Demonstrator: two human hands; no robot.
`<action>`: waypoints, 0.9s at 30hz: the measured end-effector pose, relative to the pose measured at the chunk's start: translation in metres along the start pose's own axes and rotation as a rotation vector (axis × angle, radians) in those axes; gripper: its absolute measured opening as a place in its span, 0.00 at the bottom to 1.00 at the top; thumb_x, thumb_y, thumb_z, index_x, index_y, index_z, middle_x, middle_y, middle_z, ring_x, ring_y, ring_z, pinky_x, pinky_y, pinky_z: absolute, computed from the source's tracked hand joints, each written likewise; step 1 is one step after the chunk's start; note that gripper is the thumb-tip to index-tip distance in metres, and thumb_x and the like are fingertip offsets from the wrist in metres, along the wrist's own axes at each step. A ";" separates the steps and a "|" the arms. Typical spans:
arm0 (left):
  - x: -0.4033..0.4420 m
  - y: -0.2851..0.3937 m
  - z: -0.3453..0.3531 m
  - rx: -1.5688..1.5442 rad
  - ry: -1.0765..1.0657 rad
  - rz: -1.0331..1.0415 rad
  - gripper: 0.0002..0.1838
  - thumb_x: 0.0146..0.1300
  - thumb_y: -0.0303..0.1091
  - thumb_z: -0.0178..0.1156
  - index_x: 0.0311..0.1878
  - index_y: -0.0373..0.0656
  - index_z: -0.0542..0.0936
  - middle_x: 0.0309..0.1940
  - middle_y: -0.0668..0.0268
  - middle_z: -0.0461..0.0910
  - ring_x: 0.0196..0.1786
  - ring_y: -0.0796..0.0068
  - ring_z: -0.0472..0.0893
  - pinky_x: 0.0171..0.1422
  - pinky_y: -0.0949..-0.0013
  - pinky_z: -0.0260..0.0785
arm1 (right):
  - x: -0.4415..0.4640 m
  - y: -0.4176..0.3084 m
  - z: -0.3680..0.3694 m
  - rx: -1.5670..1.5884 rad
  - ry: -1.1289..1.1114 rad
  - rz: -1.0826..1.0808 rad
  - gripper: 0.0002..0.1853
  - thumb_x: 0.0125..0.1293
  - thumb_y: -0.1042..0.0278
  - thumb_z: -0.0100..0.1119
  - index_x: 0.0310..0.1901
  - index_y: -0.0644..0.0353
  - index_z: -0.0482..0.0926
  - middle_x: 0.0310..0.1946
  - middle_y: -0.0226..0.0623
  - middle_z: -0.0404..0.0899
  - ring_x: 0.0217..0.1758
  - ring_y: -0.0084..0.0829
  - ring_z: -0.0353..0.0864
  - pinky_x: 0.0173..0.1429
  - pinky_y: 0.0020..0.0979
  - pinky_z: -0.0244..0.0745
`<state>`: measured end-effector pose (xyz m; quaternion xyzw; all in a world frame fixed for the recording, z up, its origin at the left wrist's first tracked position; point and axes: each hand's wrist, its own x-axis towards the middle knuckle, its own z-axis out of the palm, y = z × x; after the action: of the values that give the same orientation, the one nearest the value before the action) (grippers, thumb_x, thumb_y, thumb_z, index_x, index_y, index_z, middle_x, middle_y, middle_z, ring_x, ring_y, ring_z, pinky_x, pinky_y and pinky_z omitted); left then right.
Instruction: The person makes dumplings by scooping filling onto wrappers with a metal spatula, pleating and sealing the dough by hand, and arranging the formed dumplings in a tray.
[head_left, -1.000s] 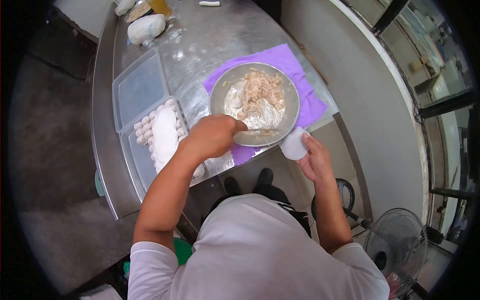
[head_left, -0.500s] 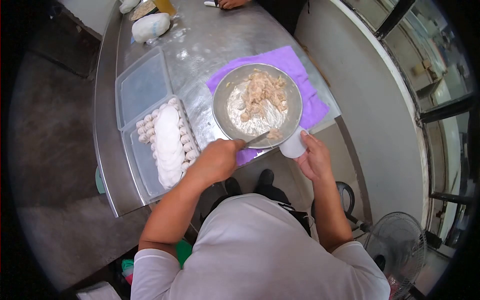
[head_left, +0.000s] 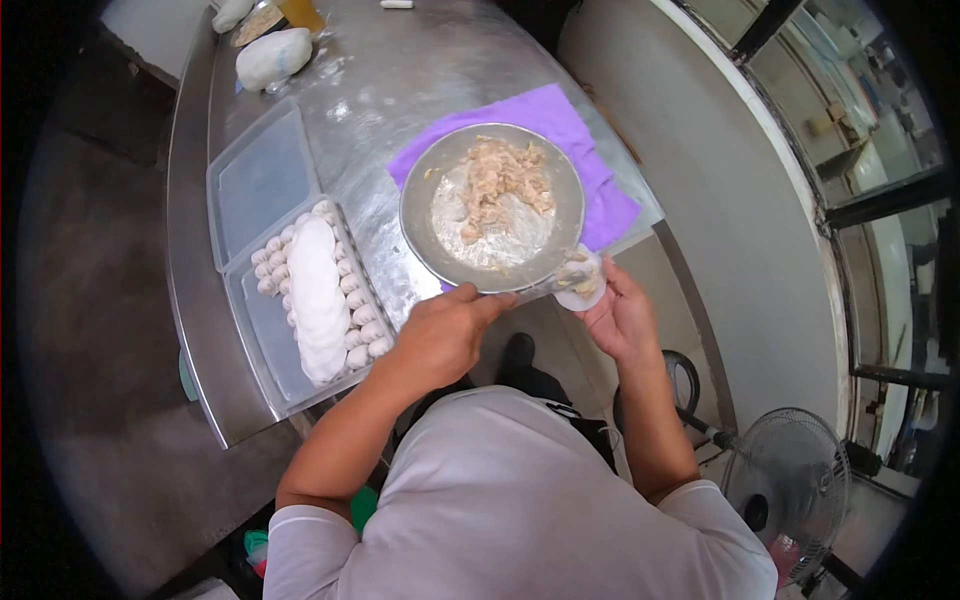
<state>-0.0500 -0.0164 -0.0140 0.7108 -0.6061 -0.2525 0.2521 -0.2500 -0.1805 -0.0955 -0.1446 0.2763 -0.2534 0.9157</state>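
My left hand (head_left: 450,332) is closed round a flat metal spreader (head_left: 539,292), its far end pressed to the meat filling (head_left: 577,270) on a round dough wrapper (head_left: 590,297). That wrapper lies on the fingers of my right hand (head_left: 622,312), its edge held by the thumb. Both hands are just off the near rim of a metal bowl (head_left: 412,235), which holds more pale minced filling (head_left: 507,185). Left of the bowl, a plastic container (head_left: 258,345) holds rows of folded dumplings (head_left: 357,298), with a stack of round wrappers (head_left: 315,290) lying over them.
A purple cloth (head_left: 612,205) lies under the bowl on the steel table (head_left: 370,120). The container's lid (head_left: 260,170) is beside it. A white wrapped bundle (head_left: 273,58) sits at the far left. A fan (head_left: 790,490) stands at right, below the windowed wall.
The spreader has carried a lump of filling from the bowl's rim onto the wrapper in my right hand. The other person's hand at the top has left the view. The view has shifted slightly.
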 end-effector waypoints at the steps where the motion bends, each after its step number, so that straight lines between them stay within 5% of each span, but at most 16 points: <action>1: 0.001 0.004 -0.009 0.024 -0.020 -0.033 0.21 0.63 0.19 0.59 0.59 0.45 0.84 0.33 0.51 0.80 0.39 0.46 0.82 0.44 0.51 0.74 | 0.000 0.002 -0.004 -0.016 -0.019 0.004 0.26 0.83 0.57 0.41 0.69 0.72 0.65 0.67 0.51 0.75 0.70 0.44 0.76 0.75 0.47 0.71; 18: -0.020 0.015 -0.003 -0.084 -0.046 -0.052 0.26 0.59 0.13 0.58 0.61 0.43 0.83 0.35 0.50 0.80 0.38 0.48 0.82 0.42 0.55 0.75 | -0.011 -0.001 0.004 0.053 0.014 -0.002 0.26 0.84 0.56 0.38 0.70 0.70 0.65 0.68 0.51 0.74 0.71 0.45 0.75 0.75 0.48 0.70; 27: -0.005 0.016 -0.044 0.180 -0.019 0.027 0.25 0.57 0.18 0.60 0.59 0.45 0.84 0.34 0.56 0.80 0.37 0.52 0.82 0.40 0.54 0.76 | -0.004 0.002 0.024 -0.091 -0.123 0.046 0.27 0.84 0.54 0.37 0.71 0.69 0.64 0.68 0.50 0.73 0.71 0.44 0.74 0.76 0.48 0.69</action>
<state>-0.0334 -0.0110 0.0296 0.7199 -0.6383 -0.2003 0.1848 -0.2381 -0.1738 -0.0757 -0.1951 0.2339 -0.2099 0.9291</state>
